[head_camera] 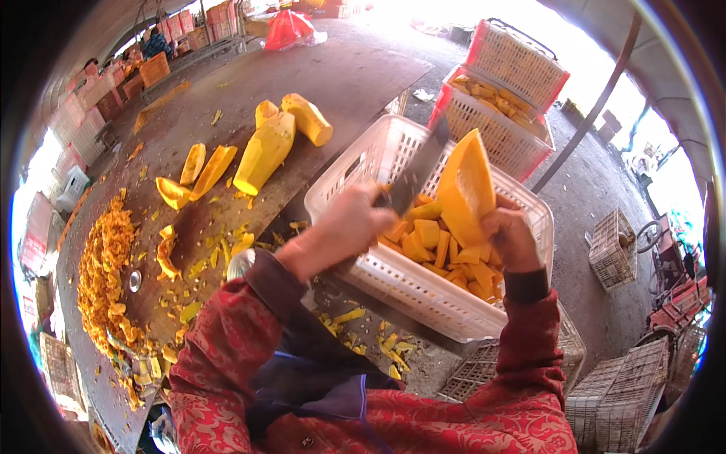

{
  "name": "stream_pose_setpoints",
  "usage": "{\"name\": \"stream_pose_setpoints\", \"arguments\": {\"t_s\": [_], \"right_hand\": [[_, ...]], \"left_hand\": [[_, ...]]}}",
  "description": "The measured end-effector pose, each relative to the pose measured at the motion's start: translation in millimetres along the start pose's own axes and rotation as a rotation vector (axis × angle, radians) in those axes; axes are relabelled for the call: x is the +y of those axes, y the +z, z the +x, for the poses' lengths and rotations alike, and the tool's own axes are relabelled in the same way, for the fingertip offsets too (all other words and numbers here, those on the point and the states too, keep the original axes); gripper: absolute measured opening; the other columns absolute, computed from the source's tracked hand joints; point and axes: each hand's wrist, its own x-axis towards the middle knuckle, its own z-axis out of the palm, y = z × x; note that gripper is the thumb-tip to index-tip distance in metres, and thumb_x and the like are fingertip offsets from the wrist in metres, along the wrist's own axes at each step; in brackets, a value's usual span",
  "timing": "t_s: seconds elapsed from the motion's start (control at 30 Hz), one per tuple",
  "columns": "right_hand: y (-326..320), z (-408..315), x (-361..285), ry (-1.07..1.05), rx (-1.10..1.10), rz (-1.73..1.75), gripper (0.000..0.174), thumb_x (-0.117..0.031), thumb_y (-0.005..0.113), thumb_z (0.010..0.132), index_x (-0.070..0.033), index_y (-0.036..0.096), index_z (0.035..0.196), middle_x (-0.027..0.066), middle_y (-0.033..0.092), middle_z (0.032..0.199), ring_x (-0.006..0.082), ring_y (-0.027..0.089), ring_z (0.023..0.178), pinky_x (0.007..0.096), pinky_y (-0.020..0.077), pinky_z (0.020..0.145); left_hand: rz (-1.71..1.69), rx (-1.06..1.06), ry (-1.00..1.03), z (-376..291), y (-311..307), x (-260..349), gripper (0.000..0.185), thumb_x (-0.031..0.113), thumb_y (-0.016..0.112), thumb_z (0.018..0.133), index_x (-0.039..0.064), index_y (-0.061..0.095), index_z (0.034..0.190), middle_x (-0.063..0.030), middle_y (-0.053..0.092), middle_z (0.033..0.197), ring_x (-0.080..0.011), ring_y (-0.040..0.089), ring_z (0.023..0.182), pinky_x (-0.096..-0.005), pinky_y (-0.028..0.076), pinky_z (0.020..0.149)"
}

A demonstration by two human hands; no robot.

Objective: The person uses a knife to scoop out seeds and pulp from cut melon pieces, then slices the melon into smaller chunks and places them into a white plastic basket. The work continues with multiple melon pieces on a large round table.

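Note:
My left hand (347,222) is closed round the handle of a broad-bladed knife (418,167), whose dark blade points up and away, blurred, over a white plastic crate (420,303). On the right side of the crate, my right hand (512,232) grips a large hollowed piece of orange pumpkin (466,184) by its lower right edge, standing upright. The blade is to the left of this piece; whether they touch I cannot tell. Beneath both hands, cut pumpkin chunks (428,235) lie in the crate.
Peeled pumpkins (265,150) and cut wedges (210,173) lie on the table (340,68). Scooped pulp (105,272) is heaped at its left. Red-and-white crates (493,130) with pumpkin pieces stand beyond my crate. Empty crates (618,391) are at lower right. A person (157,44) is far back left.

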Motion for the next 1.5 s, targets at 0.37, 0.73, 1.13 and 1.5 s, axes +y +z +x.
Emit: {"name": "stream_pose_setpoints", "arguments": {"t_s": [0.37,0.73,1.13,1.5], "right_hand": [[150.0,75.2,54.3,-0.113,-0.15,-0.146,0.022,-0.007,0.057,0.074,0.004,0.059,0.093,0.0021,0.055,0.083,0.007,0.052,0.062,0.0188,0.0432,0.054],[505.7,158.4,300.3,0.075,-0.491,-0.377,0.033,-0.008,0.065,0.066,-0.002,0.058,0.098,0.0114,0.062,0.076,0.0222,0.06,0.069,0.0317,0.0474,0.063],[601.6,219.8,365.7,-0.499,-0.622,-0.949,0.024,-0.017,0.057,0.074,-0.005,0.061,0.095,0.019,0.058,0.096,0.0351,0.054,0.092,0.0419,0.0438,0.077],[539.0,186.1,344.4,-0.02,-0.733,-0.677,0.026,-0.014,0.06,0.074,0.006,0.05,0.089,0.0201,0.055,0.062,0.0287,0.059,0.054,0.0372,0.0455,0.048]], "left_hand": [[-0.349,1.173,0.09,-195.1,-142.0,-61.7,0.014,0.011,0.055,0.078,0.002,0.05,0.089,-0.0016,0.047,0.062,-0.0093,0.046,0.047,-0.022,0.039,0.044],[-0.212,1.796,-0.204,-346.8,-172.4,-193.6,0.011,0.012,0.051,0.081,0.005,0.05,0.09,-0.0009,0.044,0.055,-0.0089,0.041,0.044,-0.0215,0.034,0.044],[-0.348,1.764,-0.321,-356.7,-185.5,-251.4,0.013,0.007,0.05,0.079,0.002,0.049,0.091,-0.0001,0.047,0.062,-0.0082,0.044,0.048,-0.0211,0.037,0.043],[-0.262,1.414,-0.448,-294.8,-197.1,-240.2,0.016,0.007,0.059,0.077,0.002,0.047,0.086,0.0011,0.046,0.065,-0.0069,0.043,0.052,-0.021,0.037,0.046]]}}
